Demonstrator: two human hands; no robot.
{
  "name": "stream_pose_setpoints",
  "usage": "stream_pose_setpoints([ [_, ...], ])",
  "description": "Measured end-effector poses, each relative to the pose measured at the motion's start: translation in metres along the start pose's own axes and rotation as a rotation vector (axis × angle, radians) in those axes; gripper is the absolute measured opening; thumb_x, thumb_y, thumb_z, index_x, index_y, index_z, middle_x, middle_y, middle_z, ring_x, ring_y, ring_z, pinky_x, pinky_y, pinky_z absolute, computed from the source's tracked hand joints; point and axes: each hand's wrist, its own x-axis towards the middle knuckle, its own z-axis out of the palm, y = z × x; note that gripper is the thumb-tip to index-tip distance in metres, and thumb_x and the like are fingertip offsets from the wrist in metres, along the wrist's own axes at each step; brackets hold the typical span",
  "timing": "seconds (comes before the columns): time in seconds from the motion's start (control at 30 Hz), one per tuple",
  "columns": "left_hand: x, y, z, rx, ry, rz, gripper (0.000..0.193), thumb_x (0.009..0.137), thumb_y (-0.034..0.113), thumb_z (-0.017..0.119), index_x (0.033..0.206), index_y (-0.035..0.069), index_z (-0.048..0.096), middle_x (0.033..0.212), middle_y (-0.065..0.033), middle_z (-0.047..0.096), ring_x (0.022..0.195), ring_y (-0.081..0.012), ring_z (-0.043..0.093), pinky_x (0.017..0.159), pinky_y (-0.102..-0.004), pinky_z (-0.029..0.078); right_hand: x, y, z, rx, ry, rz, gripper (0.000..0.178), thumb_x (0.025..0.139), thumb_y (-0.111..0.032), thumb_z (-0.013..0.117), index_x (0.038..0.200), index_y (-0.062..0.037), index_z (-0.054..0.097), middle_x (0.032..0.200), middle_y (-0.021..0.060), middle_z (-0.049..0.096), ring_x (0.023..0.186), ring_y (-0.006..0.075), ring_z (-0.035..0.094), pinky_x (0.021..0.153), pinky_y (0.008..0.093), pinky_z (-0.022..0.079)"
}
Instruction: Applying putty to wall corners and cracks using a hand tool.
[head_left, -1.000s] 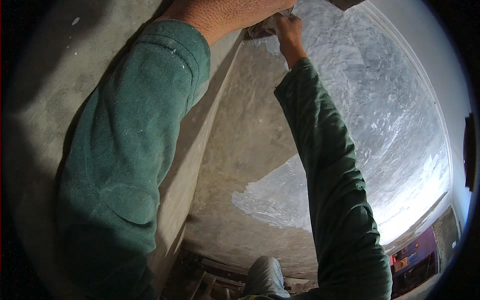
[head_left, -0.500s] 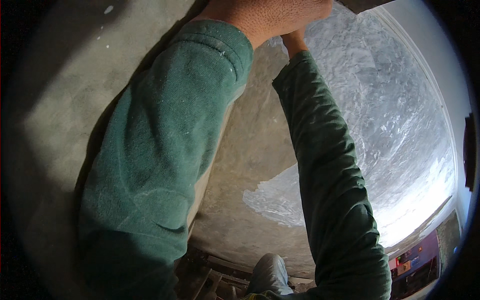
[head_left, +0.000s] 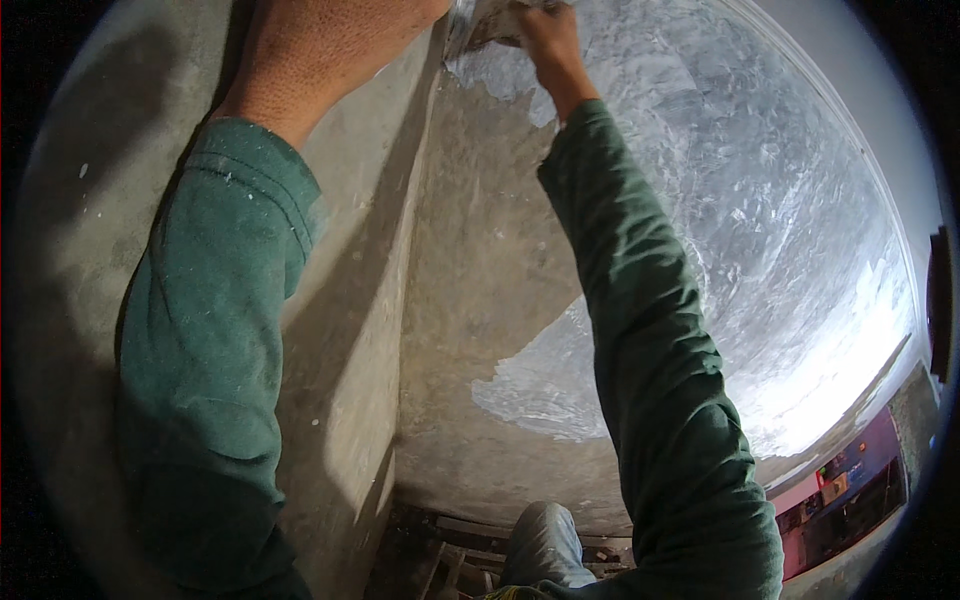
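My right hand [head_left: 553, 45] is up at the top, in front of the wall corner, its fingers closed. Beside them is a flat, brownish-grey blade-like tool [head_left: 497, 24], and its handle is hidden in my grip. Smooth grey plaster [head_left: 720, 170] coats much of the wall ahead, with a ragged edge close to the tool. My left hand [head_left: 325, 60] is raised in front of the left wall [head_left: 85, 270]. Only its back and wrist show, as the upper edge cuts off the fingers. Both forearms wear green sleeves.
Bare brownish wall [head_left: 480, 230] lies between the corner and the grey coat. Below are my trouser leg [head_left: 545, 545] and some wooden pieces [head_left: 450, 570] on the dark floor. A lit opening with coloured items [head_left: 840, 490] appears at lower right.
My left hand and forearm have moved left, uncovering the wall corner. My right hand has shifted slightly left, and the blade-like tool beside it now shows.
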Motion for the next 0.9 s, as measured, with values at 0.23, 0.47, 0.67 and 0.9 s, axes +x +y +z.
stream_pose_setpoints([
  [0.23, 0.0, -0.003, -0.006, -0.019, -0.143, -0.155, 0.043, 0.083, 0.008, 0.059, 0.124, -0.002, 0.059, 0.09, -0.0218, 0.068, 0.081, -0.028, 0.069, 0.071, -0.034, 0.053, 0.008, 0.054, 0.029, 0.048, 0.236, 0.003, 0.033, 0.076, -0.017, 0.064, 0.084, 0.0146, 0.064, 0.077, 0.0209, 0.067, 0.072, 0.0277, 0.066, 0.065, 0.0441, 0.051],
  [0.47, -0.004, -0.013, 0.004, 0.102, 0.084, 0.089, 0.041, 0.081, 0.01, 0.06, 0.12, -0.001, 0.061, 0.087, -0.0225, 0.066, 0.08, -0.0339, 0.066, 0.07, -0.0377, 0.052, -0.015, 0.024, 0.024, 0.121, 0.118, -0.002, 0.032, 0.075, -0.014, 0.065, 0.086, 0.0158, 0.064, 0.081, 0.0223, 0.068, 0.077, 0.0284, 0.07, 0.068, 0.0408, 0.053],
  [0.67, -0.003, -0.006, 0.0, 0.134, -0.007, -0.001, 0.042, 0.08, 0.01, 0.06, 0.121, 0.001, 0.061, 0.088, -0.0228, 0.065, 0.082, -0.0343, 0.066, 0.072, -0.0383, 0.052, -0.025, 0.016, 0.019, 0.093, 0.159, -0.017, 0.029, 0.08, -0.011, 0.062, 0.094, 0.0143, 0.064, 0.088, 0.0203, 0.069, 0.075, 0.027, 0.067, 0.069, 0.0385, 0.052],
  [0.9, -0.004, -0.019, 0.003, 0.164, 0.072, 0.142, 0.042, 0.08, 0.009, 0.058, 0.122, 0.001, 0.061, 0.09, -0.0222, 0.066, 0.084, -0.0342, 0.066, 0.073, -0.038, 0.052, -0.035, 0.027, 0.039, -0.075, 0.19, 0.062, 0.035, 0.076, -0.01, 0.063, 0.1, 0.0153, 0.063, 0.092, 0.0235, 0.068, 0.079, 0.0303, 0.07, 0.072, 0.0393, 0.056],
])
